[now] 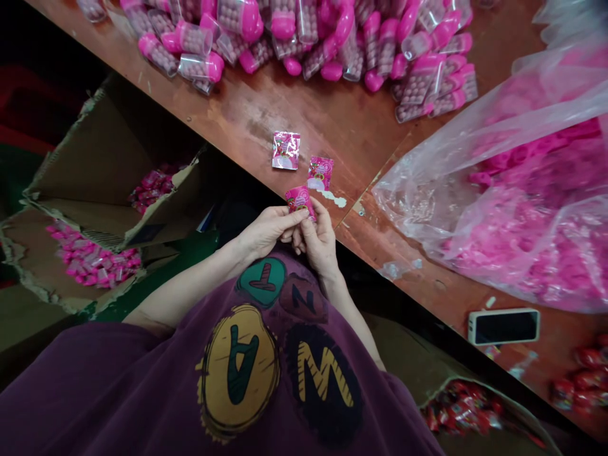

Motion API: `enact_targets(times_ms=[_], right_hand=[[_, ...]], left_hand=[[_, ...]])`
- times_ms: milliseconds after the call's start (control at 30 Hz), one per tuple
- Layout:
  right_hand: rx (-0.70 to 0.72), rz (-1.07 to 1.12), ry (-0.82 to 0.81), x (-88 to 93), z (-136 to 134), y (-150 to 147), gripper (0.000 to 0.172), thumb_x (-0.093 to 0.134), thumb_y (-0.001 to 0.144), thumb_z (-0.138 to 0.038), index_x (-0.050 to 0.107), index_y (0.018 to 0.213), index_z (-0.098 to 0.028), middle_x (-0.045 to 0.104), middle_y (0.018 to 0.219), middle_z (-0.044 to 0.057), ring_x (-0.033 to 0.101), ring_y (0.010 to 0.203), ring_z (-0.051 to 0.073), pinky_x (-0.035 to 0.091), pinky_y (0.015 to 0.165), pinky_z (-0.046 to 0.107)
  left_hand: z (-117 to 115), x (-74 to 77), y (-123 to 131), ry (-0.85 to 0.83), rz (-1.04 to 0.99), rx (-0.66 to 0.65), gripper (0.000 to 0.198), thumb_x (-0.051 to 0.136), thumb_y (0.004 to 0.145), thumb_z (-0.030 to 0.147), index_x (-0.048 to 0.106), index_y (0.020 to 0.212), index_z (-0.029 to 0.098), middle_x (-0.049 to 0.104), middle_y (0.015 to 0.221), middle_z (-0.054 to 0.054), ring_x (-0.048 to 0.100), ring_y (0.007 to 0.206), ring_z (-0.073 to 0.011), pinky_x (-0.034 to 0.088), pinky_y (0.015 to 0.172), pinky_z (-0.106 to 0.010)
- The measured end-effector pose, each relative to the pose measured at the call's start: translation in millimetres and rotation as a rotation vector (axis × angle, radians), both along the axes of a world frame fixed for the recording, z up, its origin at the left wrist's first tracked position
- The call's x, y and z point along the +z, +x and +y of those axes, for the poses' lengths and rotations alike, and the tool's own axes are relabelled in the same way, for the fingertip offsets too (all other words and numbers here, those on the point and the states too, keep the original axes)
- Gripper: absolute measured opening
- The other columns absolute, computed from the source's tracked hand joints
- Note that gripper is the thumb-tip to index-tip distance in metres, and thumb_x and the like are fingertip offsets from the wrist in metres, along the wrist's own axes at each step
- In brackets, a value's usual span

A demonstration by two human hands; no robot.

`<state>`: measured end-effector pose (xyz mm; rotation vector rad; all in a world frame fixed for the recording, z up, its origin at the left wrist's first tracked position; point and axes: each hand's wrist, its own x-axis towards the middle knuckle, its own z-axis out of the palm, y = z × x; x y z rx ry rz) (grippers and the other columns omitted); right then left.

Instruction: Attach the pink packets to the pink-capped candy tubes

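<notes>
Between my two hands, close to the table's front edge, is a small pink printed packet [299,199]. My left hand [272,229] pinches it from the left with the thumb on top. My right hand [322,237] grips its right side, thumb across the lower corner. Just beyond my fingers lies a second pink packet [320,173], flat on the table. A third, shinier packet [285,151] rests a little farther left. The undersides of the fingers are partly hidden.
Clear tubes of small balls with pink caps [199,66] pile along the back of the brown table [247,120]. A plastic bag of pink pieces [517,215] and a phone [504,327] lie right. Cardboard boxes [71,164] with pink items stand left; red packets [465,405] sit lower right.
</notes>
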<state>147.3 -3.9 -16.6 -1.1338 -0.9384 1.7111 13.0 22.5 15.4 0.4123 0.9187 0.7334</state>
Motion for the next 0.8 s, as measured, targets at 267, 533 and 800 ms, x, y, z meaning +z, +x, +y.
enact_targets(times_ms=[267,533,800], right_hand=[[0.068,-0.713,0.438,15.2,46.8,19.4,0.042,0.057,0.104,-0.051,0.063,0.137,-0.025,0.070,0.092,0.003,0.062,0.080,0.018,0.054,0.081,0.037],[0.254,-1.419,0.621,-4.6,50.7,11.0,0.074,0.060,0.100,-0.061,0.052,0.155,-0.013,0.045,0.167,0.024,0.035,0.156,0.043,0.029,0.123,0.063],[0.210,-0.904,0.815,9.0,41.3,24.3,0.028,0.052,0.107,-0.033,0.076,0.118,-0.022,0.080,0.121,0.011,0.071,0.119,0.028,0.050,0.107,0.050]], left_hand=[[8.1,-9.9,-123.5,-0.156,0.261,0.910,0.038,0.050,0.107,0.051,0.061,0.091,0.018,0.073,0.093,-0.006,0.053,0.056,-0.0077,0.040,0.050,-0.021],[3.3,-30.7,-83.1,-0.229,0.248,0.451,0.028,0.070,0.097,0.037,0.071,0.100,0.010,0.075,0.089,-0.008,0.063,0.056,-0.0096,0.046,0.051,-0.022],[18.4,-30.8,-19.1,-0.148,0.173,0.106,0.042,0.087,0.082,0.047,0.073,0.079,0.008,0.072,0.064,-0.007,0.059,0.043,-0.0079,0.039,0.041,-0.017]])
